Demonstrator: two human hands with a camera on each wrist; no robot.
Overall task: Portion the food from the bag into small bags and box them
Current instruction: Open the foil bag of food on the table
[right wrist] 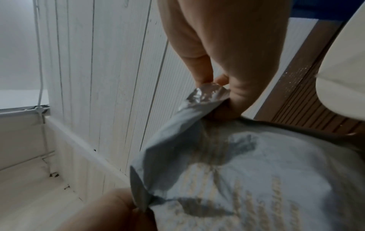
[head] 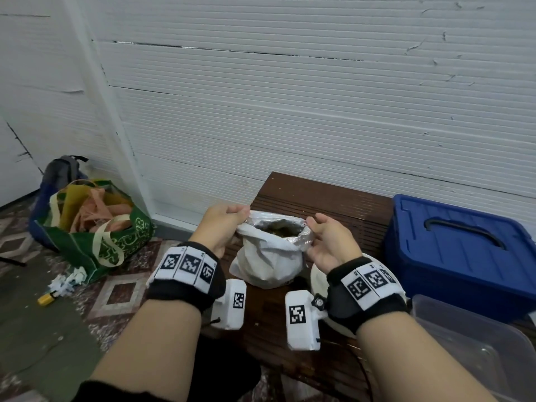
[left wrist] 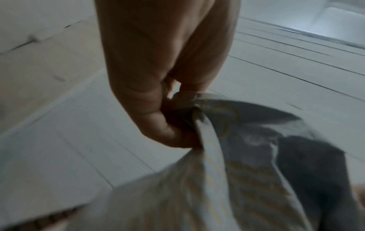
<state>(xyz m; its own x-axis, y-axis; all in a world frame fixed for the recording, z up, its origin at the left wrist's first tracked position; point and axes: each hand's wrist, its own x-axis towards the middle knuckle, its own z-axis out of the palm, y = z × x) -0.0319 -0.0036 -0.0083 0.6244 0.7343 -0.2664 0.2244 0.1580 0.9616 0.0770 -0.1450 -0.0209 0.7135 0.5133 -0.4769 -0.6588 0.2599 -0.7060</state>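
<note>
A white foil-lined food bag [head: 268, 258] stands upright on the dark wooden table [head: 333, 198]. Its mouth is pulled wide and brownish food [head: 282, 230] shows inside. My left hand [head: 229, 220] pinches the left rim of the mouth. My right hand [head: 320, 236] pinches the right rim. In the left wrist view the left hand [left wrist: 177, 125] has its thumb and fingers curled on the bag's edge [left wrist: 209, 140]. The right wrist view has the right hand [right wrist: 217, 87] clamping the silver inner edge of the bag [right wrist: 205, 96].
A blue lidded plastic box [head: 461, 250] sits at the table's right. A clear plastic container [head: 475, 346] lies at the near right. A white round object [head: 319, 280] shows under my right wrist. On the floor at left stands a green shopping bag [head: 110, 236], with a backpack [head: 61, 172] behind it.
</note>
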